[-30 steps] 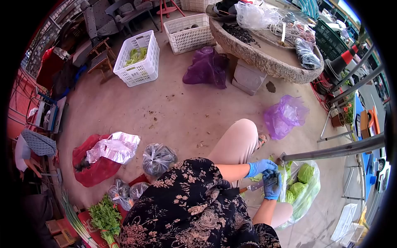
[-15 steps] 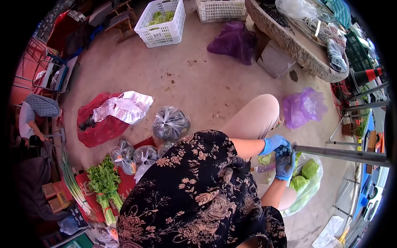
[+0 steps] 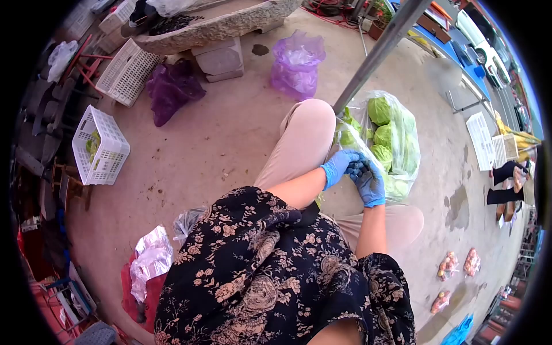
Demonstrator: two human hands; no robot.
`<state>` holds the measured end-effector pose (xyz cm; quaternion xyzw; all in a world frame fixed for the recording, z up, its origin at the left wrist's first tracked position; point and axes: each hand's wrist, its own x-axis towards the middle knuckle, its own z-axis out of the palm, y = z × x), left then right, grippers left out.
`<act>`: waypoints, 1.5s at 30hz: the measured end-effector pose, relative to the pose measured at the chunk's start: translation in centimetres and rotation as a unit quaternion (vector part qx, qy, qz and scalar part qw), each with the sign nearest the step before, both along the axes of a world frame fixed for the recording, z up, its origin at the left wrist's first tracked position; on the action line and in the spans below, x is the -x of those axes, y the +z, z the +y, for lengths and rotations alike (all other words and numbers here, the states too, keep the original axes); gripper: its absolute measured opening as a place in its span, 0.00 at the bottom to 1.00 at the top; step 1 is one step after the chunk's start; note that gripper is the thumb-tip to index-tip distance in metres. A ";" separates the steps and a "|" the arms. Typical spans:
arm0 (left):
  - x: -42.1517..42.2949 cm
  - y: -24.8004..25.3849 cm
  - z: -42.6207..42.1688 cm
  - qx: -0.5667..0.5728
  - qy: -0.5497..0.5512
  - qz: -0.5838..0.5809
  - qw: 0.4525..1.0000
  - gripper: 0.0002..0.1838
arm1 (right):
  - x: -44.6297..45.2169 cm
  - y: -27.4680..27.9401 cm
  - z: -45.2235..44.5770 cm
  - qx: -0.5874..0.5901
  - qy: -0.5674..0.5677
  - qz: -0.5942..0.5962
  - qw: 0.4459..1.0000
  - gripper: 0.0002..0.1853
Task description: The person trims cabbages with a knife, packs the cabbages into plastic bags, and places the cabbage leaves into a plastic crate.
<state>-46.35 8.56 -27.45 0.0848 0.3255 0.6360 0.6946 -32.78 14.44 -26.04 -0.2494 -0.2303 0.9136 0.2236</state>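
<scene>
Both my hands wear blue gloves and meet above my lap. My left hand has its fingers bent against those of my right hand. The fingers of both are curled together, and anything between them is too small to make out. Just beyond them lies a clear plastic bag with several green cabbages inside, its near edge close to my right hand. Loose green leaves show at the bag's left side, beside the foot of a metal pole.
White crates stand at the left, near a dark purple bag. A stone trough rests on blocks behind a light purple bag. Small filled bags lie at the right, below a person's dark-clothed legs. Foil lies lower left.
The view has swung to the right, bringing the cabbage bag nearer the centre and the small filled bags into sight. My hands remain close together. The green vegetable bunches have left the view.
</scene>
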 end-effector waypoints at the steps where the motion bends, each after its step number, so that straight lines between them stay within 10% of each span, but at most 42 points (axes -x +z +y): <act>1: -1.0 0.6 0.3 0.016 -0.028 -0.004 0.999 0.08 | -1.3 0.1 -0.1 0.013 -0.023 0.002 1.000 0.14; 11: -11.1 -4.3 2.6 0.090 -0.210 0.132 0.964 0.09 | -12.0 -6.7 -2.4 0.151 -0.229 -0.084 0.958 0.10; 15: -12.0 -6.9 3.7 0.160 -0.223 0.160 0.948 0.10 | -12.6 -8.1 -0.3 0.082 -0.241 -0.294 0.921 0.10; 17: -12.2 -7.5 4.2 0.152 -0.241 0.241 0.928 0.11 | -12.2 -7.4 1.5 -0.163 -0.206 -0.483 0.835 0.17; 19: -12.3 -6.9 3.5 0.159 -0.220 0.309 0.911 0.12 | -11.7 -7.9 2.8 -0.451 -0.126 -0.619 0.630 0.24; 22: -9.6 -10.3 5.1 0.129 -0.182 0.457 0.861 0.16 | -8.9 -8.8 6.6 -0.604 -0.038 -0.637 0.477 0.36; 25: -6.2 -12.4 6.8 0.133 -0.141 0.526 0.828 0.18 | -7.6 -10.1 9.4 -0.647 0.041 -0.623 0.438 0.42; 31: -0.9 -18.0 9.0 0.342 -0.128 0.466 0.806 0.25 | -7.2 -13.5 12.3 -0.511 0.237 -0.657 0.501 0.42; 45: -0.5 -33.6 4.7 0.335 -0.178 0.395 0.837 0.17 | -10.1 -14.7 8.1 -0.543 0.042 -0.643 0.539 0.27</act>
